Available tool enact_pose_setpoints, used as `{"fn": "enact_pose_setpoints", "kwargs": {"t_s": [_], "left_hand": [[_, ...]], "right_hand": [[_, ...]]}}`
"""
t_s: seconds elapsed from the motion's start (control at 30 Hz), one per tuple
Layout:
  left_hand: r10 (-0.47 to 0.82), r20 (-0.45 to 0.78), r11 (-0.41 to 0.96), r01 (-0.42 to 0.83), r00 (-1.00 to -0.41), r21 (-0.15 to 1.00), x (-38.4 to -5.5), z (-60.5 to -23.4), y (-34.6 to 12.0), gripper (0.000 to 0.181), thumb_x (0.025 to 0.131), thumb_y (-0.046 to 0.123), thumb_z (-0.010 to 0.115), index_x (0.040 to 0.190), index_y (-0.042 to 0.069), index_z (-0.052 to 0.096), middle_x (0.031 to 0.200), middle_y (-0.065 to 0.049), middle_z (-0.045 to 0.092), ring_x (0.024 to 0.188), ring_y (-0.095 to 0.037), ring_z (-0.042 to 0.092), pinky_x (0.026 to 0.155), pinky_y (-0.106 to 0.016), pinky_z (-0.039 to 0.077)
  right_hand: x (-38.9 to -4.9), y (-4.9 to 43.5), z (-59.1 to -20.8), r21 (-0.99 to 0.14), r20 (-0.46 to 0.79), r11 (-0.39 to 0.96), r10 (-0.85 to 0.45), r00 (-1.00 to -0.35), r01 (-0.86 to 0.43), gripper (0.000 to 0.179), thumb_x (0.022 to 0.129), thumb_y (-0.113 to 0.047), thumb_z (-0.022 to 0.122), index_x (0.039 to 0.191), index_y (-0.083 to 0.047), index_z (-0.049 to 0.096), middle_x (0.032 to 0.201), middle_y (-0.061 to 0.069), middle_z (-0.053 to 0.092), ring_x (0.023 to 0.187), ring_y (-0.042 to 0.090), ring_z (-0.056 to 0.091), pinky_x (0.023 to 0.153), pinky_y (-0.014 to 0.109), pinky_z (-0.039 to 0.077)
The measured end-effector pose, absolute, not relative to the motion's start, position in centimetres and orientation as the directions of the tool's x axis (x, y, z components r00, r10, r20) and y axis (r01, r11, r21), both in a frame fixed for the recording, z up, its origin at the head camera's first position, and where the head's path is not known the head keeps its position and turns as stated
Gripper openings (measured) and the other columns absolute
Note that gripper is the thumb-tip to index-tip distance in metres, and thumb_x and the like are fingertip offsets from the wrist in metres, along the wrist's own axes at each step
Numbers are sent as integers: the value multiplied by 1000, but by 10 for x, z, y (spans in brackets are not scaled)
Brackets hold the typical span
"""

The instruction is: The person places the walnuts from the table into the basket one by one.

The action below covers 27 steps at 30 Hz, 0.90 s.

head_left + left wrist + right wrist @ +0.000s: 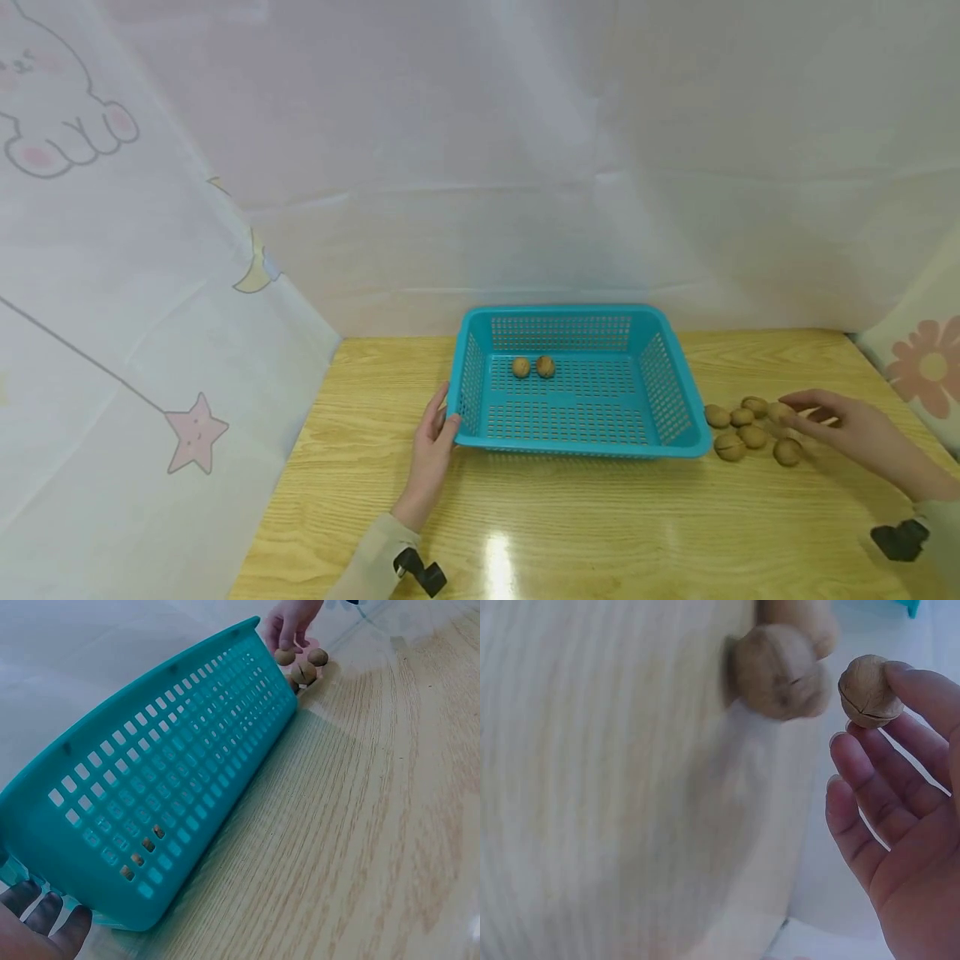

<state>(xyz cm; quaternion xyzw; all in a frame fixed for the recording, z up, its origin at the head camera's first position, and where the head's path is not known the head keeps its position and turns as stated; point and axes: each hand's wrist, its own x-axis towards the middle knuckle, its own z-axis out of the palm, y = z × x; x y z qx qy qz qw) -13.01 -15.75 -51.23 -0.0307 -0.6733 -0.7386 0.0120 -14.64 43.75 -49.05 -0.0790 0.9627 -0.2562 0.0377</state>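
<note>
A walnut (870, 691) is pinched between the thumb and fingertips of my right hand (851, 429), just above the table at the right. Several more walnuts (729, 447) lie in a loose group beside that hand. My left hand (429, 467) holds the left end of a blue plastic basket (581, 448), its thumb at the rim near the front corner. In the left wrist view, fingertips (73, 930) of this hand meet the basket's end. Two walnuts (545, 367) sit inside the basket, toward the back left of its slotted floor.
The wooden table (570, 525) has a light yellow grain. Behind it hangs a pale cloth (525, 183), which comes down to the table's back edge. Printed cloth stands at the left and right sides. The basket's right end is close to the walnut group.
</note>
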Motion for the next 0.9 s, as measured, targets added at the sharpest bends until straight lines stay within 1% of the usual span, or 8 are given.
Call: {"fn": "enact_pose_setpoints", "kwargs": {"t_s": [0.1, 0.2, 0.27, 0.33, 0.37, 0.47, 0.57, 0.9], "left_hand": [[29, 73, -91, 70, -997, 993, -131, -514, -158, 58, 112, 15, 49, 166, 15, 28, 157, -23, 47, 141, -40, 49, 105, -40, 52], [32, 84, -93, 81, -996, 992, -131, -515, -159, 57, 112, 16, 49, 166, 15, 29, 157, -24, 46, 141, -41, 48, 105, -38, 52], [32, 88, -97, 85, -996, 992, -131, -515, -159, 57, 112, 16, 49, 166, 15, 29, 157, -24, 46, 141, -41, 48, 104, -36, 53], [34, 92, -98, 89, -995, 991, -131, -514, -158, 58, 112, 16, 49, 166, 15, 29, 156, -25, 46, 141, -42, 48, 103, -35, 53], [36, 94, -98, 90, -995, 991, -130, -514, -158, 58, 112, 16, 49, 166, 15, 28, 156, -25, 46, 141, -42, 48, 103, -34, 53], [40, 94, -99, 90, -995, 991, -130, -514, -158, 58, 112, 17, 50, 166, 16, 28, 157, -24, 47, 141, -42, 48, 102, -34, 53], [42, 94, -99, 89, -995, 991, -131, -515, -158, 58, 112, 16, 49, 166, 17, 28, 156, -23, 47, 141, -42, 49, 101, -33, 54], [29, 88, -70, 86, -996, 994, -129, -515, -159, 58, 112, 16, 49, 166, 15, 28, 156, -25, 47, 139, -42, 51, 100, -33, 55]], "right_hand": [[-146, 428, -480, -499, -14, 852, -188, -982, -156, 46, 103, -31, 68, 134, 3, 63, 129, 35, 60, 84, -3, 57, 67, 48, 56], [-148, 419, -471, -492, 21, 849, -211, -977, -194, 44, 103, -30, 69, 133, 2, 64, 127, 32, 63, 85, -3, 58, 67, 39, 56], [-149, 413, -465, -499, 62, 837, -224, -973, -224, 39, 102, -27, 71, 131, -1, 67, 124, 25, 66, 85, -8, 56, 66, 31, 54], [-151, 409, -459, -507, 99, 823, -238, -966, -255, 35, 100, -25, 72, 129, -4, 68, 121, 12, 68, 86, -11, 54, 66, 25, 52], [-152, 406, -456, -511, 109, 817, -247, -963, -267, 35, 100, -24, 73, 129, -6, 69, 120, 8, 68, 87, -13, 53, 67, 24, 52], [-155, 396, -446, -512, 134, 808, -261, -956, -292, 33, 100, -24, 73, 130, -9, 70, 117, 1, 67, 88, -11, 54, 69, 24, 53], [-158, 384, -435, -507, 132, 806, -277, -952, -305, 34, 100, -25, 72, 131, -10, 69, 117, 8, 68, 89, -9, 55, 69, 26, 53], [-176, 344, -404, -516, 105, 792, -320, -942, -326, 34, 102, -32, 70, 132, -16, 70, 112, 1, 69, 90, 5, 61, 73, 28, 52]]}}
